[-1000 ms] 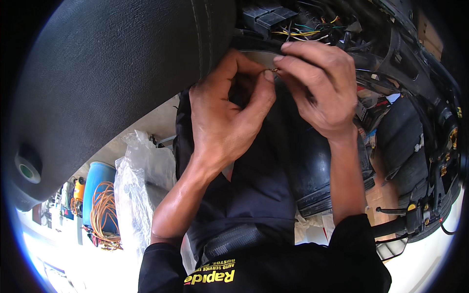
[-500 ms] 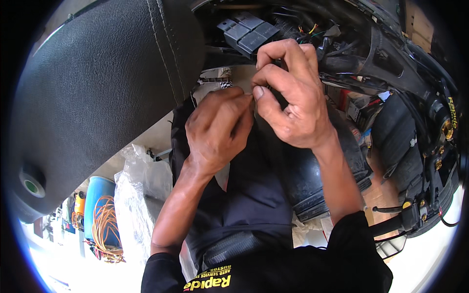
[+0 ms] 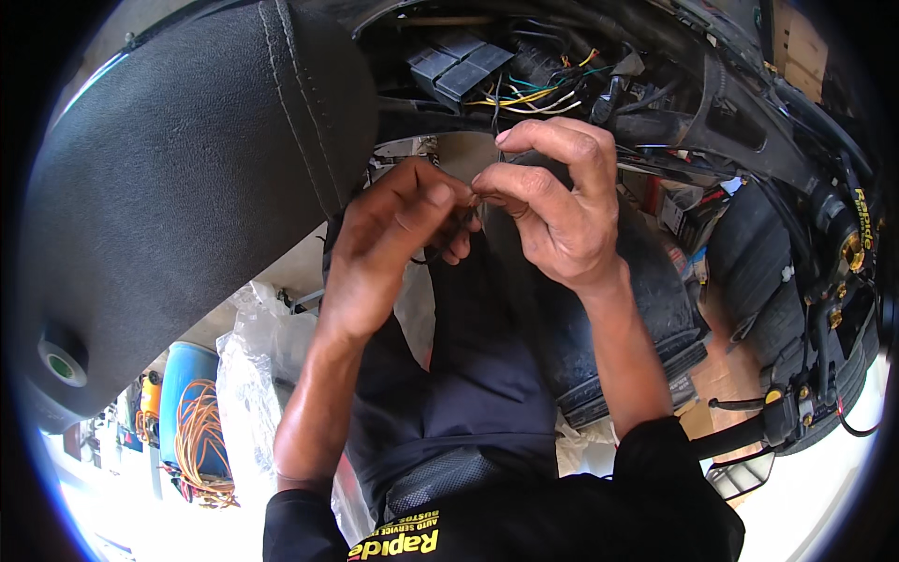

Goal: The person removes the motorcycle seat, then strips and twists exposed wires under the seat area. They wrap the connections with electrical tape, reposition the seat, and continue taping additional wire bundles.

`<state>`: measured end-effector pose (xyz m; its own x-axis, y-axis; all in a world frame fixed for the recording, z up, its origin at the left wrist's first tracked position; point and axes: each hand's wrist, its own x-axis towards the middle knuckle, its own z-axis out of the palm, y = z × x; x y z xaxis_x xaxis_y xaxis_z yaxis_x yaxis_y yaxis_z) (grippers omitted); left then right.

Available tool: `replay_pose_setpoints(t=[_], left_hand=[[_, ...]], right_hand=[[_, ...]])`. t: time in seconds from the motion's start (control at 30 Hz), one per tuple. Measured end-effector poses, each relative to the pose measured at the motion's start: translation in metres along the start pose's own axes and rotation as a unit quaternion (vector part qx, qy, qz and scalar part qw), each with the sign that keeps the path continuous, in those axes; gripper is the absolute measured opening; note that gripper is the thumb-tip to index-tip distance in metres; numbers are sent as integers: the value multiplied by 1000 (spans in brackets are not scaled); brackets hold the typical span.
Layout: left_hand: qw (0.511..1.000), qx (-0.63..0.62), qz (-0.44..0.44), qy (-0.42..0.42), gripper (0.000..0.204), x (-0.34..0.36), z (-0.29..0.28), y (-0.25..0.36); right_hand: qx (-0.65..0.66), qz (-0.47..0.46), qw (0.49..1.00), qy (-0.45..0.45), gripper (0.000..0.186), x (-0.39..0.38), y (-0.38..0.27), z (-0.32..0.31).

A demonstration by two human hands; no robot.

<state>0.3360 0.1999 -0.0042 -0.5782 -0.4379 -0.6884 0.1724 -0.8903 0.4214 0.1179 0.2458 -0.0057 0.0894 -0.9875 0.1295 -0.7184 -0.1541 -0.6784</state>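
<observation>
The left hand (image 3: 379, 229) and right hand (image 3: 562, 206) are meeting at the fingertips, seemingly pinching a thin, dark, flexible wire (image 3: 475, 208) below black rectangular plastic blocks (image 3: 459, 67). They are apparently working its end; continuing is probably requiring steady fingertip control.

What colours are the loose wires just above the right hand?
Yellow, white and some green; the wires show best in the head view.

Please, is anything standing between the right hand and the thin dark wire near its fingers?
Nothing visible stands between the right hand and the thin dark wire, which comes down beside its raised fingertip. Lower, that hand and the left hand partly block the view.
</observation>
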Motion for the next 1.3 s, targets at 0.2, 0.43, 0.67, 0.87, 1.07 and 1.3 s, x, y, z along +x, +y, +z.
replay_pose_setpoints(t=[0.2, 0.43, 0.67, 0.87, 1.07, 1.3], left_hand=[[985, 49, -111, -120, 27, 16, -10, 17], [941, 338, 22, 2, 5, 7, -1, 8], [832, 482, 241, 130, 6, 2, 6, -17], [989, 145, 1, 39, 14, -11, 2, 1], [992, 116, -57, 0, 15, 1, -1, 17], [779, 542, 300, 102, 5, 5, 4, -13]], right_hand=[[29, -35, 999, -12, 31, 10, 11, -4], [-73, -93, 987, -109, 26, 14, 12, -11], [-36, -21, 991, -130, 28, 25, 2, -19], [13, -21, 994, -111, 26, 23, 10, -19], [6, -37, 994, -98, 27, 23, 12, -16], [-104, -68, 984, -127, 24, 28, -1, -16]])
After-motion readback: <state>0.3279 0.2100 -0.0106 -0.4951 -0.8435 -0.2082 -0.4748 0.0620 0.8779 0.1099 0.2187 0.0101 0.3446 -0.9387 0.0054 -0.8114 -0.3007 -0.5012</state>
